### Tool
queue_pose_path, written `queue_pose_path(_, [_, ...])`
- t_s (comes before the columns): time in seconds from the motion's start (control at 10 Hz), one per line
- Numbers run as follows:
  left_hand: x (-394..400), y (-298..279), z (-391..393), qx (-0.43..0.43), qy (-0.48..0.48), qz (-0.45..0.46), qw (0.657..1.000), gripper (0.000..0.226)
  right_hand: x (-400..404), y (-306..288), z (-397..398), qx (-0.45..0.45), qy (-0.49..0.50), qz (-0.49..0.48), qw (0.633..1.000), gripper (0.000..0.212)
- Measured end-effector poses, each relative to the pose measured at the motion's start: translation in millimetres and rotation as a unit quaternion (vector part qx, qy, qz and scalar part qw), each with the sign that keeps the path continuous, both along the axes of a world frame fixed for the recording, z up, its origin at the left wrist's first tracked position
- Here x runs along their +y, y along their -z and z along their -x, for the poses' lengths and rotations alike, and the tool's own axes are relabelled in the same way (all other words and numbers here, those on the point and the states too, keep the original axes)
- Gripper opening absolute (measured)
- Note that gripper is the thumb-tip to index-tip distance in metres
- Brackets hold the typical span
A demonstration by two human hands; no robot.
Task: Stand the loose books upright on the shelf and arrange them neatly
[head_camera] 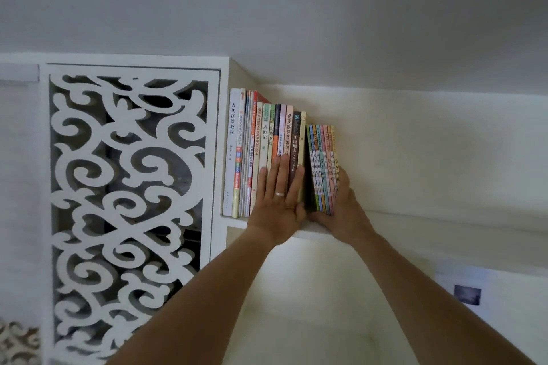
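What matters here is the dark gap between the two groups of books. The row of taller books stands upright against the shelf's left wall, and the left hand lies flat across their lower spines, fingers straight and spread, a ring on one — pressing, not gripping. Just right of the gap stands the bundle of thin colourful books, spines running up and down and leaning a touch. The right hand cups this bundle from its right side and bottom corner, fingers curled round the outer book, so it is the hand placed to slide them left and close the gap. All stand on a white shelf set high on a pale wall, beside a white carved lattice panel.
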State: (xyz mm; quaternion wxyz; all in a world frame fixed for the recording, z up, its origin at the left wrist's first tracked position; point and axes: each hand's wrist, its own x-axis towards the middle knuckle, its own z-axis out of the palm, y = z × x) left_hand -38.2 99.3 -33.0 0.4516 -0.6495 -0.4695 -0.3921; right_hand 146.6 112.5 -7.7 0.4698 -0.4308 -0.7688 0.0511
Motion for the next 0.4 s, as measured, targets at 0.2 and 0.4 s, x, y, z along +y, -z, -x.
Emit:
queue_pose_path(0.2, [-22.2, 9.6, 0.9, -0.027, -0.016, 0.07, 0.997, 0.069, -19.2, 3.5, -3.4, -0.003, 0.041, 0.031, 0.999, 0.122])
queue_pose_path(0.4, [-75.9, 12.2, -19.2, -0.146, 0.08, 0.127, 0.978, 0.065, -63.8, -11.0, -18.8, 0.093, 0.054, 0.03, 0.994, 0.103])
